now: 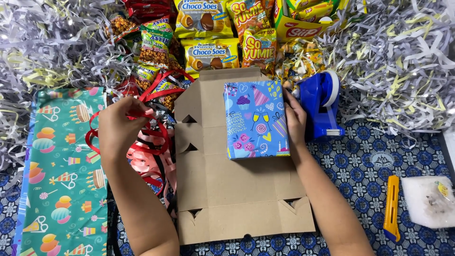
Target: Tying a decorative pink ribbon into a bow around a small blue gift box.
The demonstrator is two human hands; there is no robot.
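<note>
At the centre of the flattened cardboard sheet (pixel 237 189) lies the wrapped blue box (pixel 256 119), long axis running twelve to six, with the right hand (pixel 295 124) pressed flat against its three-o'clock edge — the nearer hand by far. Over at nine o'clock, well apart from the box, the left hand (pixel 118 127) is closed on a tangle of red ribbon (pixel 154 137) — beside the green patterned wrapping paper (pixel 61 175).

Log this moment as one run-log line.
left hand: grasping red ribbon | right hand: steadying wrapped box on flat cardboard | tape dispenser: beside right hand
</note>
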